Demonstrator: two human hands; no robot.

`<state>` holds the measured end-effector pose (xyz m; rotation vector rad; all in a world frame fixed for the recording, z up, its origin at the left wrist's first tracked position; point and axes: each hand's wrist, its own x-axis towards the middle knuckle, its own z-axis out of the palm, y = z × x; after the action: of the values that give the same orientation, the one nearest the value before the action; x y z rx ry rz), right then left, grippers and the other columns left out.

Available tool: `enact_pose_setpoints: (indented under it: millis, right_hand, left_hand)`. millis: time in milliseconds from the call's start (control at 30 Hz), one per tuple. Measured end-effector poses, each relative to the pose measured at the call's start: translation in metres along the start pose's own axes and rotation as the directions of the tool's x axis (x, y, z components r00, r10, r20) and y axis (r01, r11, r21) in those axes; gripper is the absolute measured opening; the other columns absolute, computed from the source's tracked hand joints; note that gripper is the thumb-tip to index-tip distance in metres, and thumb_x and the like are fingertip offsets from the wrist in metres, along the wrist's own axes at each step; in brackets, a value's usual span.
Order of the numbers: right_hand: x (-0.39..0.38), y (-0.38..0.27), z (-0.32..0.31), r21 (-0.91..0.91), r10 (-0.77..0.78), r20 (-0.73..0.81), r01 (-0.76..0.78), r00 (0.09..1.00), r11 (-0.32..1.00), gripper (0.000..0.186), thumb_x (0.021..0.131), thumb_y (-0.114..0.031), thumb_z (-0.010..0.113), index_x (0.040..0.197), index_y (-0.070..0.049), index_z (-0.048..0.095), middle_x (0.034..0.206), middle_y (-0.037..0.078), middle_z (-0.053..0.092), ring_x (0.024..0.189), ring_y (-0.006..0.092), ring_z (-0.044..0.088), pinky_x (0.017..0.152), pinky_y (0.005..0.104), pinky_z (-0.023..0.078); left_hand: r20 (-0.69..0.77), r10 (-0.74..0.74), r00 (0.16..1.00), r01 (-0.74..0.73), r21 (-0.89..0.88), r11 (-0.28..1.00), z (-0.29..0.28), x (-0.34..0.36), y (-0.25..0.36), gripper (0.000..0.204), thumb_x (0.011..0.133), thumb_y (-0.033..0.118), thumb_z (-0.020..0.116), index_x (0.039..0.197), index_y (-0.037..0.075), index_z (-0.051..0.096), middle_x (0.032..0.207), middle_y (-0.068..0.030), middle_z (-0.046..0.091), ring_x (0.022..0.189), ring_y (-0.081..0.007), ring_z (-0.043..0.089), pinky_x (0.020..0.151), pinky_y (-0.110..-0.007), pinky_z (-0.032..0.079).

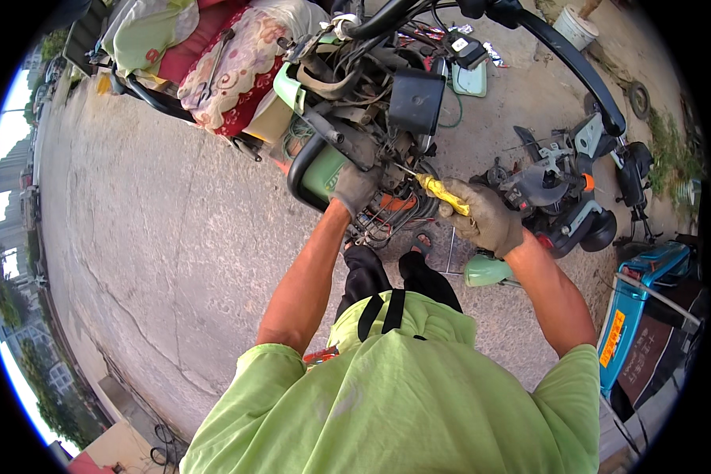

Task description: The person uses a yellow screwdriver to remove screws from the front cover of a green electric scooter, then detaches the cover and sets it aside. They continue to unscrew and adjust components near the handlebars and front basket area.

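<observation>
My right hand (486, 220), in a grey-brown work glove, is closed around the yellow handle of a screwdriver (442, 193). Its thin metal shaft points left, into the opened front of a dismantled electric vehicle (379, 130). My left hand (355, 186), gloved too, is at the vehicle's green panel (321, 172), beside a curved black bar (296, 175). Its fingers reach in among dark parts and cannot be made out clearly. Below both hands, loose cables (391, 221) hang in a bundle, and a black box-shaped part (416, 100) sits just above the screwdriver.
A flowered cover (229, 71) lies over the seat at upper left. On the right stand a partly stripped scooter (557, 186) and a blue vehicle (640, 288). A pale green shell piece (486, 270) lies near my feet. A white bucket (575, 28) stands at the back right.
</observation>
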<state>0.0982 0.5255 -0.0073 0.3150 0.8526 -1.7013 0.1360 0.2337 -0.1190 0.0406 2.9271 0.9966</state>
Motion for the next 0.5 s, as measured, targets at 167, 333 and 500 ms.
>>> enact_pose_setpoints:
  millis: [167,333,500]
  right_hand:
    - [0.0,0.007,0.025,-1.0,-0.49,-0.016,-0.022,0.871,-0.008,0.044,0.1,-0.033,0.06,0.135,-0.007,0.059,0.083,0.013,0.064,0.069,0.0222,0.063,0.065,0.0375,0.052]
    - [-0.001,0.014,0.025,-0.997,-0.604,0.081,0.069,0.793,-0.042,0.044,0.099,-0.036,0.061,0.133,-0.006,0.06,0.087,0.012,0.066,0.072,0.0213,0.065,0.064,0.038,0.052]
    - [-0.001,0.005,0.027,-0.264,-0.227,-0.122,0.189,0.966,0.946,0.044,0.104,-0.04,0.055,0.128,-0.003,0.061,0.085,0.004,0.067,0.062,0.0036,0.053,0.051,0.0227,0.041]
  left_hand:
    - [0.072,-0.048,0.996,0.051,-0.036,0.998,-0.014,0.006,0.016,0.02,0.093,0.018,0.058,0.105,0.007,0.07,0.107,-0.0184,0.069,0.103,-0.0406,0.065,0.088,-0.046,0.052]
    - [-0.045,-0.019,0.999,0.016,-0.076,0.997,-0.008,0.001,0.012,0.021,0.091,0.018,0.059,0.104,0.006,0.07,0.105,-0.0182,0.069,0.102,-0.0403,0.065,0.089,-0.047,0.052]
    - [-0.073,0.008,0.997,-0.012,-0.052,0.999,-0.002,-0.001,0.007,0.02,0.091,0.015,0.059,0.104,0.008,0.071,0.105,-0.0174,0.07,0.101,-0.0374,0.067,0.089,-0.047,0.052]
